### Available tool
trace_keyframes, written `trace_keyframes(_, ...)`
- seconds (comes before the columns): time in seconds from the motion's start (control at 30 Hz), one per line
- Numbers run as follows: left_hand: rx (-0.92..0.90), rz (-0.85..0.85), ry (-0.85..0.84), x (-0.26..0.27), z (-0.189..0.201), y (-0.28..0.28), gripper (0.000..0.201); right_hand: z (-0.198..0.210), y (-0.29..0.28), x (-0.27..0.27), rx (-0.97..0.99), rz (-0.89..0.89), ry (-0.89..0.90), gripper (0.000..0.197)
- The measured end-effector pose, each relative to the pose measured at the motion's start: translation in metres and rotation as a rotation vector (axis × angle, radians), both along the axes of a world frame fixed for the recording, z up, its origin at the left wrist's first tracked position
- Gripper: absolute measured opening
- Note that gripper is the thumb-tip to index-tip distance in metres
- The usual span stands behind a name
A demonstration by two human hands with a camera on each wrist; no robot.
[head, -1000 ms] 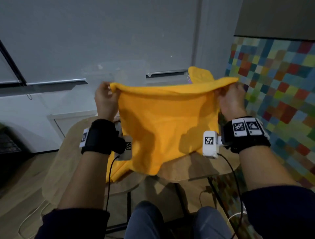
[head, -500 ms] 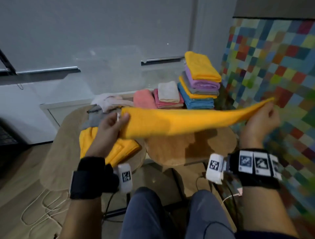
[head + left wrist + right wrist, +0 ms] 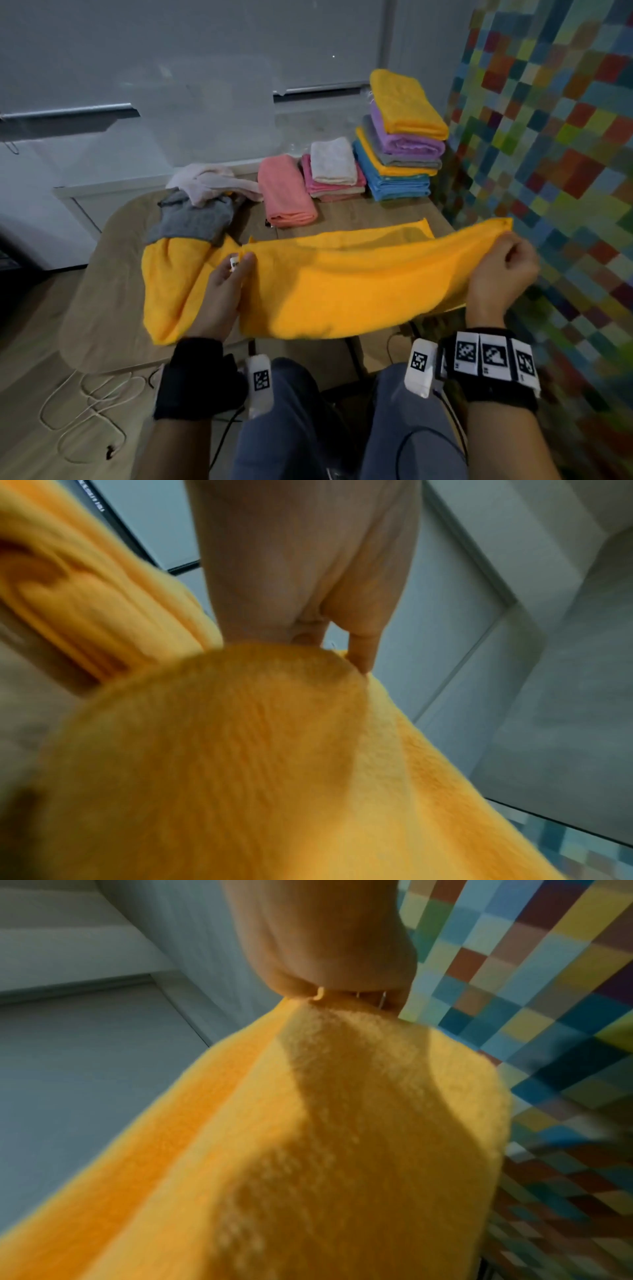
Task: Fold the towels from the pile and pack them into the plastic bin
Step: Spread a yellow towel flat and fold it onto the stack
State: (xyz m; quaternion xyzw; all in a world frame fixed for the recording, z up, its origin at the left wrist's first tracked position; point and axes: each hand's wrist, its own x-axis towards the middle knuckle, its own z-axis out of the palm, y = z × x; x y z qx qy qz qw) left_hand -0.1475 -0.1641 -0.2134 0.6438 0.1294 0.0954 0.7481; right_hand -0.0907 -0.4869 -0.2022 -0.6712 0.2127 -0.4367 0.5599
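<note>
Stretching the yellow towel point(image 3: 342, 287) lengthwise above the table point(image 3: 376, 212), the left hand point(image 3: 222, 294) pinches one end and the right hand point(image 3: 500, 270) clenches the other. Best now, I'd say, to keep it taut, edges matched, lay it flat, then bring end to end squarely.
</note>
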Motion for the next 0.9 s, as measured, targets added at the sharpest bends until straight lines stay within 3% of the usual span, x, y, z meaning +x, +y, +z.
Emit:
trace_keyframes(0.1, 0.064, 0.137, 0.027, 0.029, -0.005, 0.003, 0.018, -0.007, 0.008, 0.027, -0.125, 0.156, 0.165, 0.028)
trace_keyframes(0.23, 0.266, 0.126, 0.052, 0.043, -0.022, 0.019, 0.029, -0.029, 0.007, 0.055, -0.487, 0.417, 0.776, 0.032)
trace_keyframes(0.3, 0.333, 0.117, 0.074, 0.041, -0.026, 0.027, 0.028, -0.029, 0.008, 0.055, -0.505, 0.473, 0.886, 0.034)
trace_keyframes(0.47, 0.523, 0.129, 0.066, 0.030, -0.024, 0.054, 0.029, -0.031, 0.020, 0.049, -0.488, 0.576, 0.850, 0.027)
trace_keyframes(0.7, 0.646, 0.041, 0.076, 0.034, -0.009, 0.055, 0.020, -0.038, 0.019, 0.044, -0.501, 0.407, 0.757, 0.031)
trace_keyframes(0.9, 0.495, 0.088, 0.074, 0.059, 0.008, 0.043, 0.014, -0.013, 0.000, 0.060, -0.386, 0.286, 0.672, 0.029)
